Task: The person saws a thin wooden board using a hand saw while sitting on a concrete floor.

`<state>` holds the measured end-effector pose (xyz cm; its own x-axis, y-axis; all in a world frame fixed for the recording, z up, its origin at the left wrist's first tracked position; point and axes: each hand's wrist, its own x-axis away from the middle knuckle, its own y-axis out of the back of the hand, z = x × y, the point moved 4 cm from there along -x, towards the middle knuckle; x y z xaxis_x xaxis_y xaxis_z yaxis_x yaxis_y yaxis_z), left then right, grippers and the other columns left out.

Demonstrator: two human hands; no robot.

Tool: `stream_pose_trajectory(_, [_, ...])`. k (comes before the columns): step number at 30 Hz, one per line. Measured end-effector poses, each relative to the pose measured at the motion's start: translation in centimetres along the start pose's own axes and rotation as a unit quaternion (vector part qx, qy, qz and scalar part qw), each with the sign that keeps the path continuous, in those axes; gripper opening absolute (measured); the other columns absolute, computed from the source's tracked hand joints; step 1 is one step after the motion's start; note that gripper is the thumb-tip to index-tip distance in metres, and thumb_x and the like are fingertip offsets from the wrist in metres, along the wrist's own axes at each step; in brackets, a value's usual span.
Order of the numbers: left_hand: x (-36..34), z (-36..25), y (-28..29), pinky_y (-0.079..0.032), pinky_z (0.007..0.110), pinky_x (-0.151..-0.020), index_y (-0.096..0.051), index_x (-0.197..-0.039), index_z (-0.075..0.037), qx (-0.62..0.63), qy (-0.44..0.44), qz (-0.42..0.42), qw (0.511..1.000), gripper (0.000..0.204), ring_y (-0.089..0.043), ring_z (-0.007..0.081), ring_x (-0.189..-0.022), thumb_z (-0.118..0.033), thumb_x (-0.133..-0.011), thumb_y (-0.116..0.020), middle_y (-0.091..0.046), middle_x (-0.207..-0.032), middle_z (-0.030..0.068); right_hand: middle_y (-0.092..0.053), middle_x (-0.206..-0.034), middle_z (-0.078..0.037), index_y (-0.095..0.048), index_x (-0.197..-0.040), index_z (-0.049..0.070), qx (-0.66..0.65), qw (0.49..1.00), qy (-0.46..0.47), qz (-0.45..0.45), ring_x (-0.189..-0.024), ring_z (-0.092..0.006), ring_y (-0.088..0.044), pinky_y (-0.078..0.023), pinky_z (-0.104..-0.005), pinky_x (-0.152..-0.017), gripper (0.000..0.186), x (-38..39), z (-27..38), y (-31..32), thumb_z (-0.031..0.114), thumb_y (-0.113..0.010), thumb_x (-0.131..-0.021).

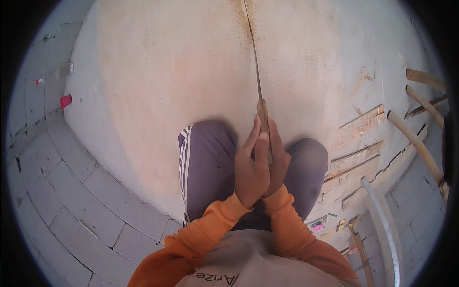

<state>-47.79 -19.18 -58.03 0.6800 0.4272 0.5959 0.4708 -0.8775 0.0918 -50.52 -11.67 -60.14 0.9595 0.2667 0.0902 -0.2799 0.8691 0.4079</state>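
Both my hands are wrapped round the wooden handle (262, 109) of a handsaw, between my knees. My left hand (251, 168) lies over the handle's left side with its index finger stretched along it. From the other side my right hand (278, 165) grips it, partly hidden behind the left. The saw's thin dark blade (258, 81) runs away from me, seen edge-on, in line with a dark slit. Where blade ends and slit begins I cannot make out. Brown sawdust (241, 16) lies along the line on a pale wooden sheet (158, 71) beneath me.
My knees (210, 158) rest on the sheet. To the right lie wood strips (362, 122), round poles (413, 143) and a long pale metal bar (382, 220). A small pink item (317, 226) sits near my right elbow. Grey paving (81, 191) and a pink cup-like piece (65, 101) are at left.
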Motion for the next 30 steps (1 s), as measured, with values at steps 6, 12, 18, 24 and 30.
stream_pose_trajectory(6, [-2.8,-1.3,-0.6,-0.050,0.026,-0.089,-0.043,-0.151,0.010,0.014,0.004,-0.003,1.000,0.055,-0.063,0.0158,-0.101,-0.024,-0.109,-0.048,-0.068,-0.128,0.0264,-0.073,-0.105,-0.024,-0.046,-0.148,-0.006,-0.047,0.999,-0.006,0.007,-0.083,-0.0294,-0.077,-0.058,-0.0333,-0.066,0.062,-3.0,-0.6,-0.5,0.011,-0.070,-0.093])
stream_pose_trajectory(12, [2.4,0.8,0.1,-0.049,0.029,-0.097,-0.043,-0.151,0.010,-0.046,-0.028,-0.009,0.998,0.054,-0.064,0.0187,-0.106,-0.023,-0.109,-0.048,-0.069,-0.125,0.0231,-0.073,-0.105,-0.023,-0.046,-0.149,-0.005,0.044,0.997,0.045,-0.037,-0.085,-0.0280,-0.077,-0.058,-0.0329,-0.068,0.064,2.1,0.2,0.4,0.008,-0.071,-0.091])
stream_pose_trajectory(18, [-5.7,-1.2,-1.0,-0.048,0.026,-0.096,-0.042,-0.152,0.008,0.073,-0.053,-0.018,0.996,0.056,-0.064,0.0187,-0.108,-0.026,-0.109,-0.048,-0.069,-0.126,0.0222,-0.073,-0.100,-0.020,-0.045,-0.152,0.000,-0.084,0.996,-0.028,0.012,-0.078,-0.0212,-0.074,-0.055,-0.0314,-0.064,0.063,-4.8,-1.4,-1.3,0.009,-0.067,-0.094])
stream_pose_trajectory(24, [3.6,1.8,0.1,-0.051,0.026,-0.082,-0.045,-0.151,0.008,-0.097,-0.104,-0.025,0.990,0.050,-0.061,0.0122,-0.089,-0.019,-0.109,-0.046,-0.070,-0.104,0.0133,-0.072,-0.121,-0.023,-0.045,-0.150,-0.007,0.076,0.997,0.030,-0.017,-0.086,-0.0255,-0.077,-0.059,-0.0294,-0.072,0.060,4.0,0.1,0.8,0.013,-0.067,-0.098])
stream_pose_trajectory(30, [-7.8,-0.8,-1.0,-0.049,0.023,-0.076,-0.045,-0.151,0.009,0.088,-0.098,-0.035,0.991,0.054,-0.057,0.0096,-0.084,-0.025,-0.109,-0.048,-0.065,-0.092,0.0097,-0.069,-0.081,-0.018,-0.046,-0.151,-0.002,-0.086,0.996,0.004,-0.008,-0.071,-0.0218,-0.072,-0.053,-0.0320,-0.059,0.064,-6.4,-2.9,-2.6,0.012,-0.069,-0.093])
